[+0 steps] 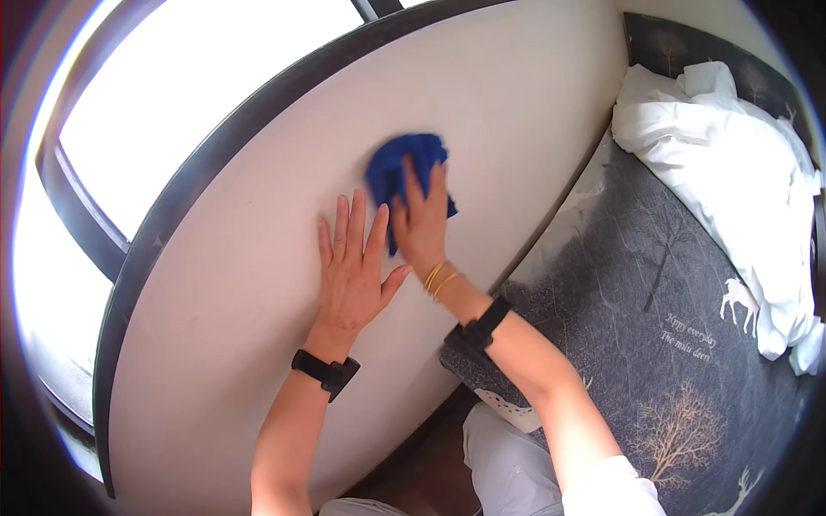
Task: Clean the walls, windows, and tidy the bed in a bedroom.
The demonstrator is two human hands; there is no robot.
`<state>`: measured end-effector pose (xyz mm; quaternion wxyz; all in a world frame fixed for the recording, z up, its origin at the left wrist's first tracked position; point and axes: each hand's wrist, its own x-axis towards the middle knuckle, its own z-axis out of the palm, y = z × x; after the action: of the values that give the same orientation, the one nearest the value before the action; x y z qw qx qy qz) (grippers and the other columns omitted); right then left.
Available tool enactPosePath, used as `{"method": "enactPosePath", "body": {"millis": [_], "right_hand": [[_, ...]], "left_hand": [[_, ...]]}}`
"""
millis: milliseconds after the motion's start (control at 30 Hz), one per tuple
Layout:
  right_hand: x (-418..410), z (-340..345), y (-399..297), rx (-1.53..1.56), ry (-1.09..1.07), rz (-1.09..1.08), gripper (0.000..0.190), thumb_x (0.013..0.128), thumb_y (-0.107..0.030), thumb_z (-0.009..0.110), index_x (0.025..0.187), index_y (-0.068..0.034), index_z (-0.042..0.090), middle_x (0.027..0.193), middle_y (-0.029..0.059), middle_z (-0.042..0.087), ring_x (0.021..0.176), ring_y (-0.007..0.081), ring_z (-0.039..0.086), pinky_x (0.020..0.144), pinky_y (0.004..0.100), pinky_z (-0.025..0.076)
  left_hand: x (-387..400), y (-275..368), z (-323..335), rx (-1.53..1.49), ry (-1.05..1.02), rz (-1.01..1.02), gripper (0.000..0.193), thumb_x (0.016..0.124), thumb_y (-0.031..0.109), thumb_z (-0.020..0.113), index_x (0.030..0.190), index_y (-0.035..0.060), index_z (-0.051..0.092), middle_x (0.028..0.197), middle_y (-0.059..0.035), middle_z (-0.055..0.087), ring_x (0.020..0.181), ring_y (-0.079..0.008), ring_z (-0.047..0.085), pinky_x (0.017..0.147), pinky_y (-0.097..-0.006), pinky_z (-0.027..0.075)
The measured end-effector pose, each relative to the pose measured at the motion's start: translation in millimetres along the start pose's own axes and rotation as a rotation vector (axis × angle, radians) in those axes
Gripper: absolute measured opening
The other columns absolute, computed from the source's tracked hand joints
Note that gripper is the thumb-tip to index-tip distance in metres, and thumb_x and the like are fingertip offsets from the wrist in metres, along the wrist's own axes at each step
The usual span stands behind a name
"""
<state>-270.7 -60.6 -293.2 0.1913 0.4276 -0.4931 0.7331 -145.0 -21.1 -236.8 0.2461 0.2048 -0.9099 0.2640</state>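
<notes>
A blue cloth [403, 158] lies bunched under the fingers of my right hand [423, 216], pressed against the pale wall [258, 213] below the window. Part of the cloth hangs down past my thumb, and the hand looks slightly blurred. My left hand [352, 277] rests on the wall just left of the cloth, its fingers spread and nothing in it. Its thumb points toward my right wrist without holding anything. Each forearm wears a black strap with a small device, and thin gold-coloured bracelets circle my right wrist.
A dark window sill [213, 148] curves along the wall's top, beneath bright window panes [213, 77]. On the right stands a bed with a grey patterned sheet [606, 290] bearing trees, deer and writing. White bedding [716, 168] is heaped on it. My knee [510, 451] is beside the bed's edge.
</notes>
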Motion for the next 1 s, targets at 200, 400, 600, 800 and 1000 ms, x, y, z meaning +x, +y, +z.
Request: {"method": "enactPosePath", "body": {"millis": [200, 400, 600, 800, 1000], "right_hand": [[42, -6, -29, 0.015, -0.085, -0.224, 0.045, 0.077, -0.017, 0.053, 0.121, -0.01, 0.044, 0.129, 0.0248, 0.028, 0.12, 0.0439, 0.023, 0.097, 0.0506, 0.023], [96, 11, -8, -0.028, 0.186, 0.063, 0.04, 0.083, -0.017, 0.047, 0.121, -0.006, 0.043, 0.126, 0.0285, 0.03, 0.119, 0.0436, 0.025, 0.098, 0.0453, 0.024], [-5, 12, -34, -0.014, 0.005, -0.036, 0.045, 0.079, -0.017, 0.05, 0.122, -0.008, 0.042, 0.128, 0.0271, 0.027, 0.12, 0.0454, 0.021, 0.098, 0.0489, 0.021], [31, -1, -29, 0.0, -0.033, -0.11, 0.047, 0.079, -0.018, 0.05, 0.124, -0.009, 0.04, 0.127, 0.0271, 0.028, 0.121, 0.0457, 0.02, 0.098, 0.0504, 0.02], [77, 0, 0, -0.027, 0.181, 0.042, 0.046, 0.082, -0.02, 0.046, 0.125, -0.007, 0.038, 0.127, 0.0287, 0.027, 0.119, 0.0441, 0.023, 0.098, 0.049, 0.02]], "left_hand": [[9, -1, -10, 0.11, 0.074, -0.118, 0.071, 0.077, 0.036, 0.054, 0.131, 0.0027, 0.023, 0.139, -0.0195, 0.011, 0.129, -0.0351, 0.007, 0.101, -0.0514, 0.003], [10, -2, -17, 0.079, 0.068, -0.149, 0.07, 0.077, 0.033, 0.055, 0.131, 0.0017, 0.024, 0.139, -0.0192, 0.011, 0.129, -0.035, 0.008, 0.101, -0.0507, 0.004], [4, -9, -13, 0.079, 0.055, -0.073, 0.069, 0.079, 0.042, 0.05, 0.131, 0.004, 0.025, 0.139, -0.02, 0.011, 0.128, -0.0367, 0.008, 0.101, -0.052, 0.004], [7, -4, -11, 0.158, 0.07, -0.066, 0.067, 0.077, 0.044, 0.052, 0.13, 0.0108, 0.03, 0.138, -0.0202, 0.014, 0.128, -0.0361, 0.01, 0.101, -0.052, 0.006], [13, 6, -16, 0.162, 0.047, -0.104, 0.066, 0.074, 0.036, 0.058, 0.13, 0.0118, 0.032, 0.139, -0.0157, 0.016, 0.128, -0.0333, 0.013, 0.101, -0.0511, 0.007]]}}
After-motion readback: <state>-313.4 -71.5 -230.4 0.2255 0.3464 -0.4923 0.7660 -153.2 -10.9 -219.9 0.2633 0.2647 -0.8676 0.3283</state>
